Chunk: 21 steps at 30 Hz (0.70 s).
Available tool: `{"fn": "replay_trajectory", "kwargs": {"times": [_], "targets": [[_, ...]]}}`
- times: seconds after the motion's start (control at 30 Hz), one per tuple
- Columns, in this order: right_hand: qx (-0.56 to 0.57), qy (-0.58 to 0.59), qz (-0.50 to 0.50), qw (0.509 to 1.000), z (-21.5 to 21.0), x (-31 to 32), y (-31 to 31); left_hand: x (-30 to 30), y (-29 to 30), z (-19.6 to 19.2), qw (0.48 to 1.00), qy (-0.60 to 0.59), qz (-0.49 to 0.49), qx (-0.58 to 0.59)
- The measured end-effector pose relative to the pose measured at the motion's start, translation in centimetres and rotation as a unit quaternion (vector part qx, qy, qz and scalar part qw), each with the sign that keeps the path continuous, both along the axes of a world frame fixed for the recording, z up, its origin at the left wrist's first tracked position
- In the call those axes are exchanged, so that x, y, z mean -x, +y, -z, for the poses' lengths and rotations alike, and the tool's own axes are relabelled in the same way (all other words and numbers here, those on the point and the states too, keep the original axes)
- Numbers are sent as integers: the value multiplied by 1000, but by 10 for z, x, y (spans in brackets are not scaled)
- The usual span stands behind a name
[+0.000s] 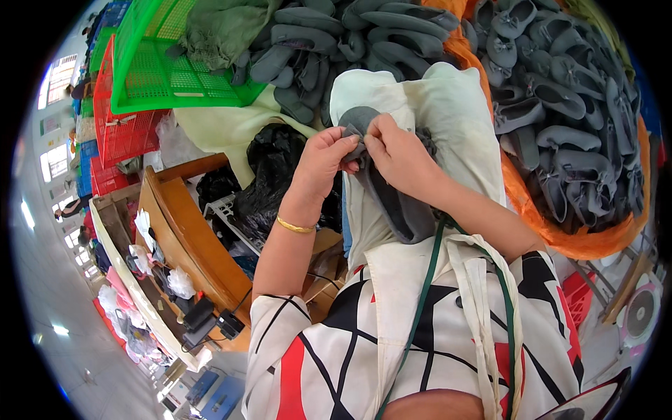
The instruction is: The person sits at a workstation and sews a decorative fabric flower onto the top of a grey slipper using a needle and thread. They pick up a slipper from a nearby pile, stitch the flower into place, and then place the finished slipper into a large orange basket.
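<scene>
A dark grey fabric shoe (397, 204) lies across my lap, its toe pointing away from me and its heel near my waist. Both hands meet at the toe end. My left hand (323, 155) pinches the grey bow (355, 137) on the shoe between thumb and fingers. From the other side my right hand (396, 148) pinches the same spot, fingertips closed close to the left thumb. Whether a thread or other small item sits between the fingertips is too small to tell. Off-white cloth (458, 119) covers my legs beneath the shoe.
An orange sack (560, 241) full of similar grey shoes (556, 98) stands at my right. More shoes (304, 38) are heaped ahead, beside a green plastic crate (189, 91). On my left are black plastic bags (269, 182) and a wooden drawer (199, 241). A fan (640, 315) stands far right.
</scene>
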State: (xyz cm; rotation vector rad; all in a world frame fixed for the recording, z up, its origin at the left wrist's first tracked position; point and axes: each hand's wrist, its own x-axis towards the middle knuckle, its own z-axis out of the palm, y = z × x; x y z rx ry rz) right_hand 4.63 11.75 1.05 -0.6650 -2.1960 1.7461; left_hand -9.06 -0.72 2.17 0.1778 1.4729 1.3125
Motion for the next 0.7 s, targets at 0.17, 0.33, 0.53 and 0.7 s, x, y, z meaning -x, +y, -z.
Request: {"fn": "replay_trajectory", "kwargs": {"times": [0.17,0.33,0.53,0.7], "targets": [[-50,-21,-71,996,-4,9,20,-6,0,3,999,46,-17,2],[-126,80,-25,988,3,7,20,-12,4,5,997,71,-39,6],[23,131,108,985,30,36,33,-15,11,3,993,110,-31,36],[404,22,-12,914,6,14,53,-14,8,3,992,117,-37,30]]}}
